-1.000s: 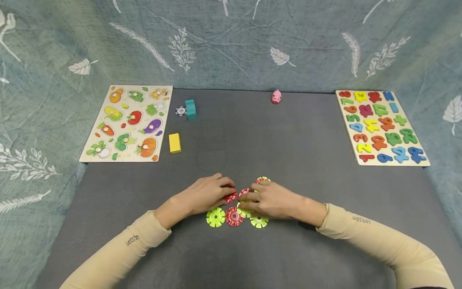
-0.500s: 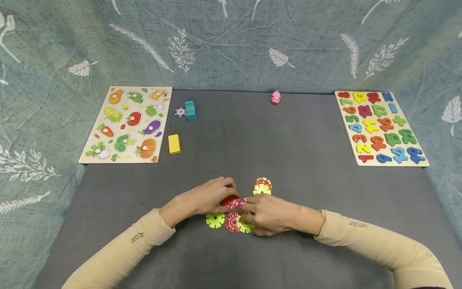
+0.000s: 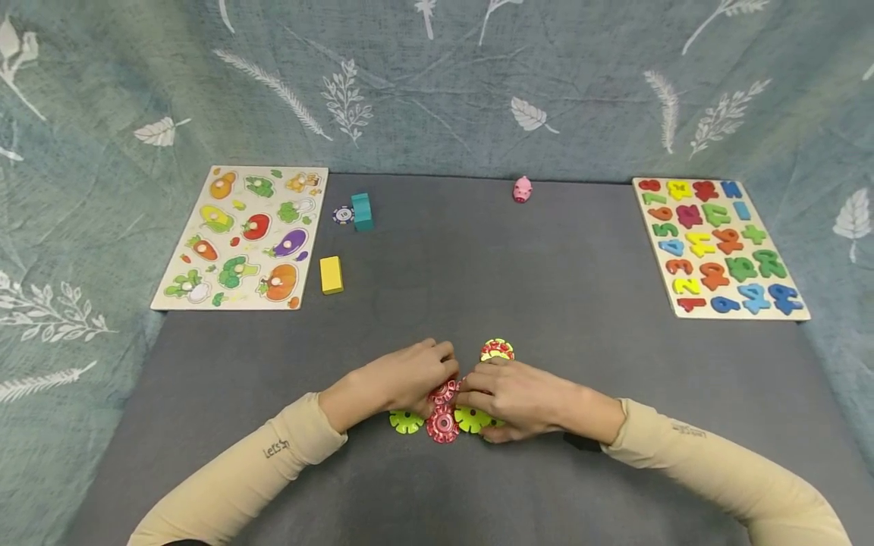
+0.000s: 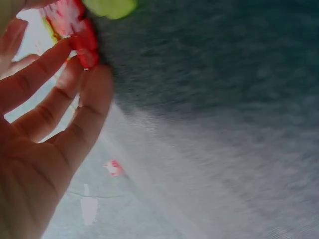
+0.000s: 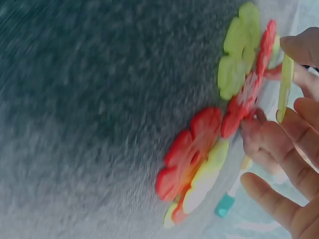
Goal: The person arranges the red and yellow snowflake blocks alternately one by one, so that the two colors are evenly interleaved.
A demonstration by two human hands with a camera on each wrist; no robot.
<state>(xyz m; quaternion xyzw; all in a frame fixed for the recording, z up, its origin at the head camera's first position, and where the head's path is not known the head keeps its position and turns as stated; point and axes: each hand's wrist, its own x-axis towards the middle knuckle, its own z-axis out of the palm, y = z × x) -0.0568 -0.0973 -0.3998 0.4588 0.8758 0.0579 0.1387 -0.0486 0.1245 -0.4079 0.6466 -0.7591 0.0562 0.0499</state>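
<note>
Right grip (image 3: 519, 398) pinches the green disc (image 3: 471, 419)

We see this grip nearly closed, thumb and finger on the rim; the left grip (image 3: 413, 377) pinches a red disc (image 3: 445, 392). Both discs are at the near middle of the desk (image 3: 437, 497). We judge them light, stiff, somewhat slippery, best taken by the rim. The right wrist view shows the green disc edge-on; the head view, its notched face.

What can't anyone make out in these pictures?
Head view: left hand hides part of the leftmost green disc.
Left wrist view: top edge cuts off a red disc; pink pig too blurred for details.
Head view: lettering on the right sleeve, too small to read.
</note>
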